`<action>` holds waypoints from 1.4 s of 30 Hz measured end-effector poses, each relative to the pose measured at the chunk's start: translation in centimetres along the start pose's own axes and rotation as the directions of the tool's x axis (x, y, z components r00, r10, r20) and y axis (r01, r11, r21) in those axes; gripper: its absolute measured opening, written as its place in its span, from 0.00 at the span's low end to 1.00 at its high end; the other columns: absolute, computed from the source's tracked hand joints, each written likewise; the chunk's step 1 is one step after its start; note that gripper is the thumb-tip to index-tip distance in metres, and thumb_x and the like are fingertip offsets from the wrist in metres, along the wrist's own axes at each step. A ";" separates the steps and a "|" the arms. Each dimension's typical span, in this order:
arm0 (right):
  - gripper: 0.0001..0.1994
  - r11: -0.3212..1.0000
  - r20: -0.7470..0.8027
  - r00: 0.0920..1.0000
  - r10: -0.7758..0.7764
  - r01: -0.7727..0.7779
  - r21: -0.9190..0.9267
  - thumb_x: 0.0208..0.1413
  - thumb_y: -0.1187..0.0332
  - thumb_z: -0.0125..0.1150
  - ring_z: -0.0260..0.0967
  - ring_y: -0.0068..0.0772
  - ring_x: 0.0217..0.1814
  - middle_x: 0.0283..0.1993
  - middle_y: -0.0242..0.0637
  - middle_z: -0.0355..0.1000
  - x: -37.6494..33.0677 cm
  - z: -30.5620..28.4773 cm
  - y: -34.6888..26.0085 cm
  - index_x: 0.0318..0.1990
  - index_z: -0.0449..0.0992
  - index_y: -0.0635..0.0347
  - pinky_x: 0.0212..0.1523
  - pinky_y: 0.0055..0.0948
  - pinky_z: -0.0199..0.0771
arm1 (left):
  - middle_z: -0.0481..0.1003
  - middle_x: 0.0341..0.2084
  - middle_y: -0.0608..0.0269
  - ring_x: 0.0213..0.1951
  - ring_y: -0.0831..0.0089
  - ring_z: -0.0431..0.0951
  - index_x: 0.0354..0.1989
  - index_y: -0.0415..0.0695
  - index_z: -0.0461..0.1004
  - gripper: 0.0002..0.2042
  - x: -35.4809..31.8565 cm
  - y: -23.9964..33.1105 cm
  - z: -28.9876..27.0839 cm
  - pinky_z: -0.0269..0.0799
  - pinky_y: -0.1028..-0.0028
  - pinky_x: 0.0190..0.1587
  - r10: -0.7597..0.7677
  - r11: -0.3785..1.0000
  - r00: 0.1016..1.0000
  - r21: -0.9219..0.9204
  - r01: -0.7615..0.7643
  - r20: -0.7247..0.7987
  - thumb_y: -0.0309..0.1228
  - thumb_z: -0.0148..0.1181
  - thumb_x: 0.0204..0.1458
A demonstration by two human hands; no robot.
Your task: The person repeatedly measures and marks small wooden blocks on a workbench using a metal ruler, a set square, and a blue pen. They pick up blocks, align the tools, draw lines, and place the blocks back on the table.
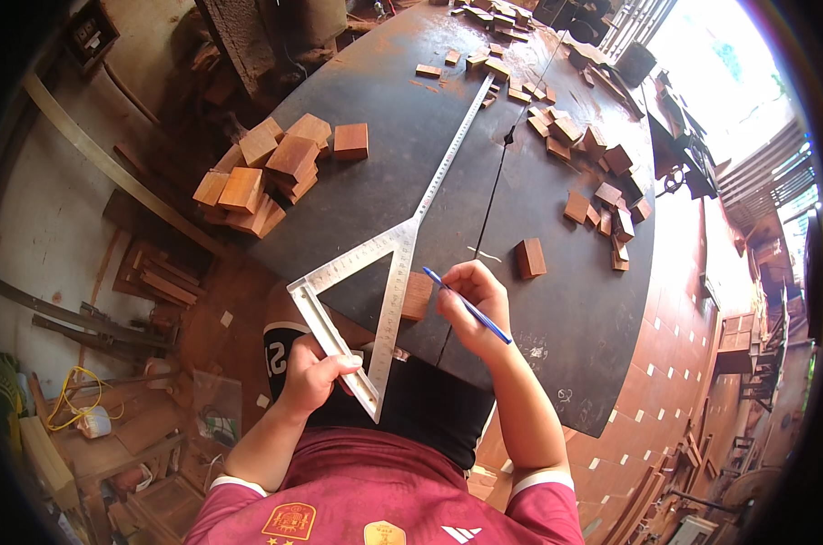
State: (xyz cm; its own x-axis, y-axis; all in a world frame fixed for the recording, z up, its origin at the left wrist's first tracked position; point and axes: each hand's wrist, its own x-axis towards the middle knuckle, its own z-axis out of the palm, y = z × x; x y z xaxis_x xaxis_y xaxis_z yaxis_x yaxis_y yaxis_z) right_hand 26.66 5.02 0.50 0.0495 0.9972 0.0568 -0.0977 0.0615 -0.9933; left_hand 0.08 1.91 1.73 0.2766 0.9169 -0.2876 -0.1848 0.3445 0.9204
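My left hand [313, 374] is closed around the thick edge of a metal triangle square [396, 304], thumb on top. The square's long ruler blade reaches away over the dark table [357, 218]. Close to my body, a reddish-brown wooden block [418, 297] sits by the right side of the square, partly covered by it. In my right hand [477, 300] is a blue pen [491, 325], pinched between the fingers just right of that block. The pen's upper-left end hovers over or by the block; whether it touches cannot be seen. A single wooden block [529, 259] stands farther right.
Stacked wooden blocks [293, 159] occupy the table's left edge. Several more blocks [616, 213] lie scattered along the right side and the far end. A dark seam [495, 195] runs lengthwise through the tabletop. Wood pieces [166, 277] lie on the floor at left.
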 end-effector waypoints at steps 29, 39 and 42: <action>0.04 0.991 -0.032 0.999 0.028 -0.032 -0.129 0.55 0.77 0.61 0.68 0.12 0.28 0.27 0.31 0.75 1.2 0.8 0.1 0.34 0.73 0.67 0.28 0.20 0.69 | 0.65 0.15 0.72 0.20 0.83 0.62 0.18 0.42 0.66 0.15 -0.1 1.1 3.3 0.54 0.76 0.24 0.252 0.943 0.965 0.246 -0.226 -0.078 0.28 0.57 0.58; 0.05 0.988 -0.085 0.996 -0.021 0.008 -0.156 0.54 0.77 0.63 0.69 0.12 0.28 0.25 0.30 0.75 0.9 1.2 0.1 0.31 0.73 0.66 0.28 0.20 0.70 | 0.66 0.16 0.73 0.20 0.85 0.62 0.20 0.41 0.69 0.16 -0.1 0.6 3.0 0.55 0.75 0.24 0.284 0.930 0.955 0.266 -0.253 -0.086 0.29 0.56 0.63; 0.05 0.982 -0.090 0.995 -0.052 0.035 -0.186 0.55 0.77 0.64 0.69 0.12 0.27 0.24 0.30 0.75 1.0 1.1 0.3 0.30 0.73 0.66 0.27 0.20 0.70 | 0.69 0.16 0.73 0.21 0.85 0.64 0.20 0.40 0.71 0.16 0.1 0.4 2.7 0.58 0.76 0.24 0.304 0.924 0.949 0.272 -0.270 -0.089 0.28 0.56 0.64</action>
State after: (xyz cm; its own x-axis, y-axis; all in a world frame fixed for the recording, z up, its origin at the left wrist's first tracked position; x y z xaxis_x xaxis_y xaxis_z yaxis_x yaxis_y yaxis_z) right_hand 25.55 6.05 0.42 0.1436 0.9847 0.0993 0.0906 0.0868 -0.9921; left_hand 2.58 1.59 2.79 0.1223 0.9924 -0.0169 0.0110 0.0157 0.9998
